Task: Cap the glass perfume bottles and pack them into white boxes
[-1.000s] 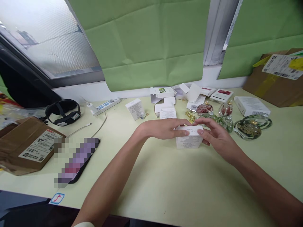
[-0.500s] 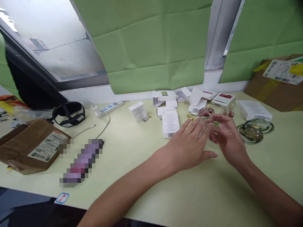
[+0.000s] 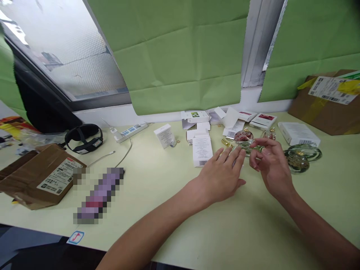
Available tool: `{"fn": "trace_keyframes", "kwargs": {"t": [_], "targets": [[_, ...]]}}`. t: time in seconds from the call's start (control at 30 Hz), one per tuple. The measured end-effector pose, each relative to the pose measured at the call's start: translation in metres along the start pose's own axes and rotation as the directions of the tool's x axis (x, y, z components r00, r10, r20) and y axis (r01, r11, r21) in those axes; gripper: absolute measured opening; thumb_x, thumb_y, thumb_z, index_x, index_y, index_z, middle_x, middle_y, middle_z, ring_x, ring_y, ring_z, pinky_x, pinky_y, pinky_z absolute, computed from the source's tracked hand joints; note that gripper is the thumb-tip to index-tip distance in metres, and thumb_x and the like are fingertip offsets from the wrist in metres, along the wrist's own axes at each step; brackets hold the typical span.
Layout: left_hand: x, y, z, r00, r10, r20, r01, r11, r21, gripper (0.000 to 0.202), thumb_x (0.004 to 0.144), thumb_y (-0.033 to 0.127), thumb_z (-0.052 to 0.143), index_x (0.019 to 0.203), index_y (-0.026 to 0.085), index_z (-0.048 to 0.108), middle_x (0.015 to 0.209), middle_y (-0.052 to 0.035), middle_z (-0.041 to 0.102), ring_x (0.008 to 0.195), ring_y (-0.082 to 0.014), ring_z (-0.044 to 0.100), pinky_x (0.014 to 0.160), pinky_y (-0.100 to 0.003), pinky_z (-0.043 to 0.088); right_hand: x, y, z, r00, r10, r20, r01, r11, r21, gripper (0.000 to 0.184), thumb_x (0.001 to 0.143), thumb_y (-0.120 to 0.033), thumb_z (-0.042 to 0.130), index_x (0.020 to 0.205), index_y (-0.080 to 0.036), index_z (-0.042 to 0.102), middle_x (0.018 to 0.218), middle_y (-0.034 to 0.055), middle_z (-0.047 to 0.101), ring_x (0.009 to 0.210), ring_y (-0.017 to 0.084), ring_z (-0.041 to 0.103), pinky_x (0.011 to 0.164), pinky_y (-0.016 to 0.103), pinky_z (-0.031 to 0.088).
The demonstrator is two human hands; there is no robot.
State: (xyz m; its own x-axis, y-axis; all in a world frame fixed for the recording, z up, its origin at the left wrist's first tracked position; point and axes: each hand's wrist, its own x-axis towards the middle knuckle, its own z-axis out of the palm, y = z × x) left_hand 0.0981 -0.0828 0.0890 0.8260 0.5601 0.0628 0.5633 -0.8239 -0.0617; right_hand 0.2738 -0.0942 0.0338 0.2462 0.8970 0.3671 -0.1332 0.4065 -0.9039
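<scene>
My left hand (image 3: pixel 221 175) lies palm down over the table, its fingers stretched and slightly spread. Anything under its palm is hidden. To its right, my right hand (image 3: pixel 271 165) is raised with bent fingers apart and nothing visible in them. Just beyond my hands sit a red glass bottle (image 3: pixel 243 135) and a greenish glass bottle (image 3: pixel 246 147), partly covered by fingers. A gold cap-like piece (image 3: pixel 225 142) lies by my left fingertips. Another reddish bottle (image 3: pixel 270 133) stands behind my right hand. Round clear bottles (image 3: pixel 298 162) rest to its right.
White boxes (image 3: pixel 202 150) and opened cartons (image 3: pixel 197 116) line the back, with a flat white box (image 3: pixel 298 133) at right. Brown cardboard boxes (image 3: pixel 326 107) flank the table. Leftward are a black headset (image 3: pixel 84 138), a power strip (image 3: pixel 132 131) and a blurred-out phone-like object (image 3: pixel 99 195).
My hands have moved apart: the left has drawn back slightly to the left, away from my right fingers. More of the greenish bottle shows between them. The view has shifted slightly.
</scene>
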Motion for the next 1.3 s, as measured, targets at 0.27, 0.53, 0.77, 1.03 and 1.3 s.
{"fn": "trace_keyframes", "kwargs": {"t": [0.27,0.53,0.77,1.03,1.3], "targets": [[-0.002,-0.020,-0.031,0.992,0.014,0.128,0.005,0.989,-0.145,0.036,0.101,0.027,0.036,0.135,0.016,0.044,0.114,-0.0122,0.063,0.102,-0.0268,0.063,0.070,-0.034,0.049,0.006,0.000,-0.007,0.998,-0.011,-0.068,0.009,0.999,-0.034,0.017,0.093,-0.040,0.055,0.108,-0.034,0.058,0.108,0.0014,0.051,0.058,0.012,0.044,0.052,0.031,0.029],[-0.019,-0.054,-0.052,0.978,0.056,0.203,0.012,0.947,-0.320,0.032,0.101,0.034,0.039,0.123,0.020,0.055,0.118,-0.0104,0.063,0.105,-0.0250,0.063,0.080,-0.034,0.047,0.007,0.001,-0.011,0.998,-0.017,-0.062,0.013,0.998,-0.057,0.017,0.094,-0.038,0.054,0.110,-0.033,0.057,0.106,0.0008,0.051,0.057,0.010,0.045,0.051,0.030,0.031],[-0.047,-0.100,-0.079,0.950,-0.241,0.199,0.284,0.930,-0.231,0.046,0.098,0.039,0.043,0.141,0.023,0.047,0.142,-0.0062,0.055,0.125,-0.0250,0.053,0.099,-0.034,0.043,0.008,0.003,-0.009,0.999,-0.010,-0.044,0.007,0.997,-0.072,0.018,0.093,-0.039,0.054,0.109,-0.032,0.057,0.106,0.0010,0.051,0.057,0.010,0.045,0.050,0.030,0.031],[-0.063,-0.164,-0.070,0.770,-0.597,0.224,0.626,0.774,-0.088,0.047,0.092,0.040,0.044,0.138,0.029,0.048,0.134,-0.0080,0.059,0.109,-0.0260,0.060,0.078,-0.031,0.049,0.006,0.004,-0.008,0.999,0.015,-0.029,-0.017,0.998,-0.066,0.018,0.093,-0.040,0.055,0.109,-0.032,0.056,0.108,0.0013,0.051,0.057,0.011,0.045,0.051,0.030,0.031],[-0.068,-0.195,-0.051,0.660,-0.703,0.265,0.732,0.681,-0.013,0.051,0.087,0.038,0.049,0.137,0.027,0.046,0.138,-0.0092,0.056,0.116,-0.0292,0.058,0.084,-0.035,0.049,0.005,0.004,-0.006,1.000,0.019,-0.022,-0.020,0.998,-0.065,0.020,0.093,-0.040,0.056,0.111,-0.032,0.057,0.106,0.0018,0.052,0.057,0.011,0.044,0.049,0.030,0.031]]}}
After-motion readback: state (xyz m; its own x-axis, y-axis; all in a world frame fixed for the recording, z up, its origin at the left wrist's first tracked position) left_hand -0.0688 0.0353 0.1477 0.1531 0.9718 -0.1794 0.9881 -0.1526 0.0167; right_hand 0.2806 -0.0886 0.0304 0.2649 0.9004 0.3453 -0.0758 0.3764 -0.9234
